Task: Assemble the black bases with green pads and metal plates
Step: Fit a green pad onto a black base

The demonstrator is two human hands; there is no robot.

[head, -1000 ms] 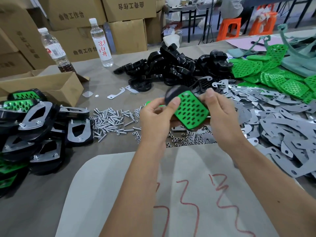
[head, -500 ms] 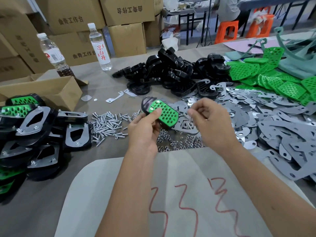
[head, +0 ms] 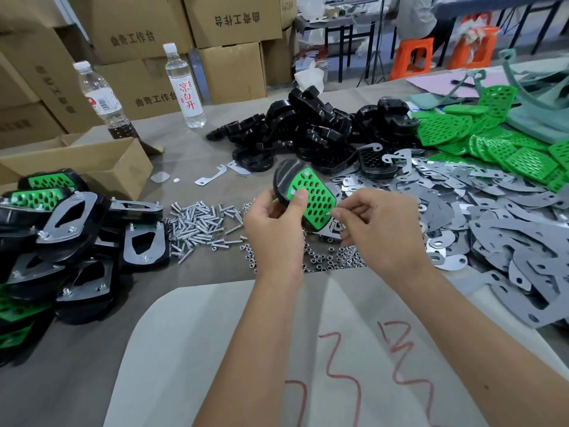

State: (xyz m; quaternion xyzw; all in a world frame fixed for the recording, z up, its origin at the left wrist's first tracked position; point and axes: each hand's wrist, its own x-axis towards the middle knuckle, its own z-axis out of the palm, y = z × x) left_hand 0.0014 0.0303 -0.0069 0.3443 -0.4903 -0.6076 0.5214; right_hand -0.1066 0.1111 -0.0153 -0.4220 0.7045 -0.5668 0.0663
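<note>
- The left hand (head: 277, 226) grips a black base (head: 284, 177) with a green pad (head: 314, 195) seated on its face, thumb pressed on the pad's near edge, held up above the surface (head: 92, 380) over the scattered nuts (head: 332, 260).
- The right hand (head: 381, 229) has its fingertips pinched together at the pad's lower right corner. It looks to be holding something small and bright there, likely a screw, though it is too small to be sure.
- By my reading, the step in hand is fastening: the pad is on the base, and a screw is going into a corner hole.
- The next move calls for lining the screw up squarely with the hole and pushing it through, then a metal plate from the grey heap (head: 492, 229) on the right and nuts on the back.
- Loose screws (head: 200, 223) lie just left of the hands. Finished units (head: 70, 229) are stacked far left. Spare black bases (head: 308, 131) are piled beyond, with green pads (head: 498, 143) to the far right.
- Writing: the cartons (head: 234, 23) read 曲奇工作台, one printed upside down. The clear bottle (head: 184, 87) says 凉白开 in red. The second bottle (head: 101, 103) has a label I cannot read. Red scrawl marks the pale sheet (head: 354, 365) nearest me, not legible as words.
</note>
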